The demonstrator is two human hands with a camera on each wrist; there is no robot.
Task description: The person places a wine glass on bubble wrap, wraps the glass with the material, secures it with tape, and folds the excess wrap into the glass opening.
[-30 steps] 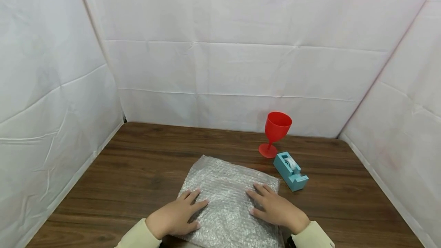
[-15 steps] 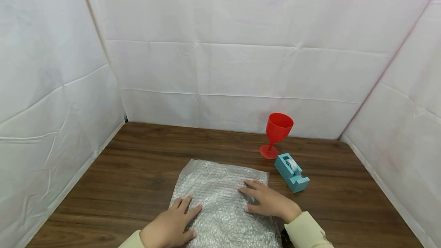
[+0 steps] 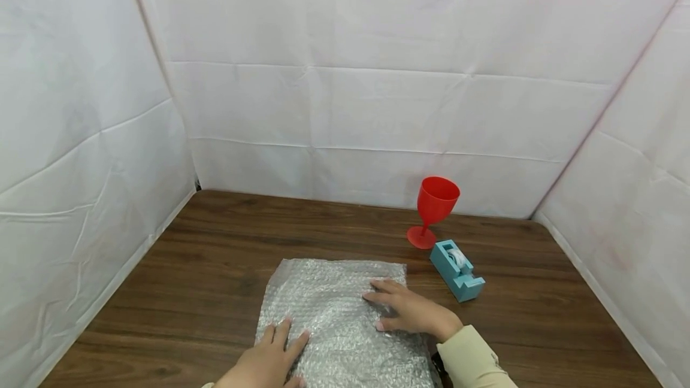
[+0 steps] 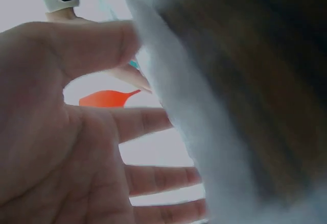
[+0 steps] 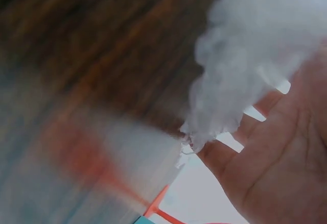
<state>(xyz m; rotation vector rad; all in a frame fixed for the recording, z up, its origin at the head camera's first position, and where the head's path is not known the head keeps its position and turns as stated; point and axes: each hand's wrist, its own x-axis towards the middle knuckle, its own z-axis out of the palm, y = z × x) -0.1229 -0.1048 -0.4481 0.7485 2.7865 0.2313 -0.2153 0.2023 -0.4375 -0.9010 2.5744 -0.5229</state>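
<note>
At the bottom of the head frame, the left hand [image 3: 264,358] is laid on the wrap with its fingers spread; nothing is gripped. Up and to its right, the right hand [image 3: 406,310] is set down too, fingers slightly bent and apart, nothing visibly pinched. Between and beyond them the bubble wrap [image 3: 329,298] is stretched over the tabletop [image 3: 215,256] at bottom centre, its near edge cut off by the frame. Pressed from both sides like this, the sheet is presumably being kept flat and square. Farther back, right of centre, the teal tape dispenser [image 3: 458,271] is parked just beside the wrap, probably so that tape stays within easy reach. Behind it the red goblet [image 3: 436,199] is stood upright, perhaps to leave the sheet's area free. The far side is closed off by white cloth [image 3: 323,106].

And now the wrist views: both palms, hidden from the head camera, are revealed, with the fingertips met by the wrap. In the right wrist view, a blurred red reflection [image 5: 76,152] is caught on the wood, unseen from above.
</note>
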